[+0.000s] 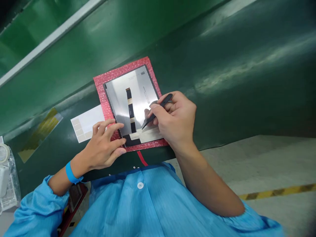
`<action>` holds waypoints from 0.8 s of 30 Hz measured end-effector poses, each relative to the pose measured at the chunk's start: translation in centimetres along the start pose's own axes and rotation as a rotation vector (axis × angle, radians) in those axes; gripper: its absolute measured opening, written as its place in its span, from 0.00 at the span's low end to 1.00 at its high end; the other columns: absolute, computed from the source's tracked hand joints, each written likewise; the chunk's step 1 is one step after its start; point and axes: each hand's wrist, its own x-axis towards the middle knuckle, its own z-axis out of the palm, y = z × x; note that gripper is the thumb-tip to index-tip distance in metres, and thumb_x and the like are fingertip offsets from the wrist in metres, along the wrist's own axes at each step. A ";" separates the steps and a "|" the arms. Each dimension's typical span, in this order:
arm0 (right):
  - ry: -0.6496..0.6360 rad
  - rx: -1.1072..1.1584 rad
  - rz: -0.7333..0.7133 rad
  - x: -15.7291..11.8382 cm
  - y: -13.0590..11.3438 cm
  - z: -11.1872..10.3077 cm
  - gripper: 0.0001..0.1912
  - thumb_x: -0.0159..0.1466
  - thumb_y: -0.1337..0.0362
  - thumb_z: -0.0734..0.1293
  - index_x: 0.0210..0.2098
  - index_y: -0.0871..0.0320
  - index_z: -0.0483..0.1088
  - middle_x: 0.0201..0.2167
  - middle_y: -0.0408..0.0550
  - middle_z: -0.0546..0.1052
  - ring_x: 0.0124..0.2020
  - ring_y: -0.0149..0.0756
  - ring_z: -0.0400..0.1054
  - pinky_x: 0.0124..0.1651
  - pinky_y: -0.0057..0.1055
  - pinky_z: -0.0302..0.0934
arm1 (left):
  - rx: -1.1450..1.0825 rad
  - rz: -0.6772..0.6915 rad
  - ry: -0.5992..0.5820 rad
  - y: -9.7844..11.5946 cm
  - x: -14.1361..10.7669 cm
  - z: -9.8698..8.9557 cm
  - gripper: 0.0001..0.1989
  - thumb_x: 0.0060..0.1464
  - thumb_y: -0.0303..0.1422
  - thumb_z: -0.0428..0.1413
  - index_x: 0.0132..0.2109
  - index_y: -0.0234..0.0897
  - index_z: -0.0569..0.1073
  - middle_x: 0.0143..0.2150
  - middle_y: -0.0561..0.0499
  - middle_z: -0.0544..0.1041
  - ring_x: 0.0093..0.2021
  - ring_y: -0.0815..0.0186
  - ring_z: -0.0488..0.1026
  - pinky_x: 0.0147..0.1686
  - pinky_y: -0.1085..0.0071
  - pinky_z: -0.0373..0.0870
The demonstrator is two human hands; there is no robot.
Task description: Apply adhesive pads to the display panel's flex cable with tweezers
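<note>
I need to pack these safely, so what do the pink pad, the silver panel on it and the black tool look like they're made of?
The pink pad looks like bubble-wrap plastic: dimpled, slightly glossy. The silver panel seems to be metal or metallised sheet, smooth and mirror-like, reflecting light. The black tweezers in the right hand look matte, either plastic or coated metal; I cannot tell which. The left hand steadies the panel's corner.

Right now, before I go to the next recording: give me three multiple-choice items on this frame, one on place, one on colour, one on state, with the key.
1. The panel lies on:
A. pink bubble wrap
B. bare belt
C. a tray

2. The wristband is:
A. red
B. blue
C. yellow

3. The right hand:
A. rests open
B. grips black tweezers
C. is off the panel

Key:
1 A, the bubble wrap frames the panel.
2 B, blue at the left hand.
3 B, the fingers pinch the tweezers, tip down on the panel.
</note>
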 end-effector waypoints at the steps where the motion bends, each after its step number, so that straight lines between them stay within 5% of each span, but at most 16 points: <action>1: -0.005 0.030 0.015 0.1 -0.1 0.1 0.08 0.59 0.66 0.71 0.34 0.53 0.67 0.23 0.41 0.74 0.17 0.33 0.63 0.19 0.27 0.59 | -0.038 -0.076 0.081 0.0 0.0 -0.3 0.13 0.73 0.37 0.50 0.51 0.41 0.79 0.63 0.39 0.73 0.65 0.48 0.68 0.61 0.47 0.66; 4: -0.028 0.129 0.083 0.1 -0.8 0.1 0.10 0.58 0.62 0.73 0.33 0.54 0.67 0.23 0.42 0.75 0.16 0.31 0.62 0.18 0.26 0.59 | -0.099 -0.465 0.312 0.3 0.5 -0.6 0.14 0.72 0.35 0.50 0.58 0.38 0.76 0.56 0.41 0.76 0.55 0.55 0.75 0.55 0.55 0.73; 8: 0.007 0.110 0.157 -0.3 -1.8 -0.4 0.14 0.57 0.56 0.76 0.31 0.55 0.69 0.21 0.44 0.74 0.18 0.33 0.66 0.19 0.25 0.60 | -0.117 -0.808 0.272 1.4 1.6 -0.2 0.21 0.70 0.40 0.53 0.63 0.34 0.70 0.51 0.39 0.78 0.50 0.50 0.76 0.51 0.52 0.73; 12: -0.036 -0.007 0.233 -0.5 -1.4 -0.5 0.18 0.55 0.50 0.76 0.31 0.56 0.70 0.22 0.46 0.74 0.21 0.37 0.69 0.21 0.26 0.64 | -0.340 -0.932 0.259 2.0 2.9 0.0 0.13 0.67 0.37 0.56 0.55 0.39 0.70 0.47 0.43 0.79 0.49 0.49 0.76 0.49 0.54 0.70; 16: -0.116 -0.072 0.279 -0.5 -0.6 0.1 0.24 0.54 0.44 0.76 0.30 0.58 0.71 0.25 0.50 0.76 0.23 0.36 0.69 0.22 0.25 0.62 | -0.548 -1.065 0.319 0.5 3.8 0.3 0.18 0.60 0.40 0.62 0.53 0.37 0.71 0.42 0.43 0.79 0.46 0.49 0.77 0.46 0.58 0.69; 24: -0.213 0.028 0.320 -0.5 0.1 -0.5 0.32 0.50 0.37 0.81 0.21 0.58 0.70 0.25 0.51 0.74 0.26 0.36 0.69 0.25 0.25 0.63 | -0.945 -0.955 0.448 -0.1 5.1 1.7 0.06 0.52 0.29 0.65 0.38 0.36 0.79 0.37 0.49 0.83 0.40 0.59 0.79 0.41 0.68 0.74</action>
